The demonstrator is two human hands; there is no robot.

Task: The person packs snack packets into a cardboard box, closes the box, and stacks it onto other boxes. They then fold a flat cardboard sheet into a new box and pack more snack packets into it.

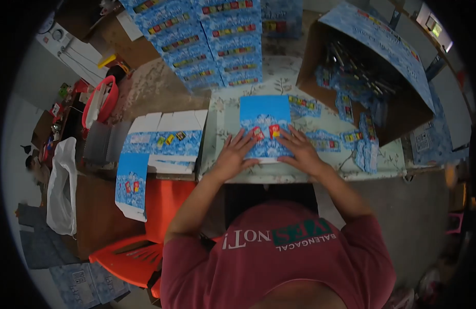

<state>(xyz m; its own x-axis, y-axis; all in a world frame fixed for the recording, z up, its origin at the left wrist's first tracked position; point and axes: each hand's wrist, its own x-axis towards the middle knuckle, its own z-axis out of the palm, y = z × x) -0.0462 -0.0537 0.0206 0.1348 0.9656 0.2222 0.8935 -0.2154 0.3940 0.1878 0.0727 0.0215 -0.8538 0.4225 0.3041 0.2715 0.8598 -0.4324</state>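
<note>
A blue printed carton (265, 110) with an ice pattern and small red pictures lies on the cloth-covered table in front of me. My left hand (235, 156) rests against its left side, fingers spread out over the edge. On the opposite side my right hand (303, 155) lies with its fingers stretched over the carton's right edge. Neither hand is closed around anything. Just beyond my right hand are several small blue printed packets (323, 141). Whether the carton is filled cannot be seen.
A large tipped-over cardboard box (312, 72) spills packets at the right. Stacked blue cartons (212, 41) stand at the back. Flat unfolded cartons (166, 139) lie to the left, overhanging the table edge. Below them is an orange chair (168, 206); a red basin (108, 100) sits farther left.
</note>
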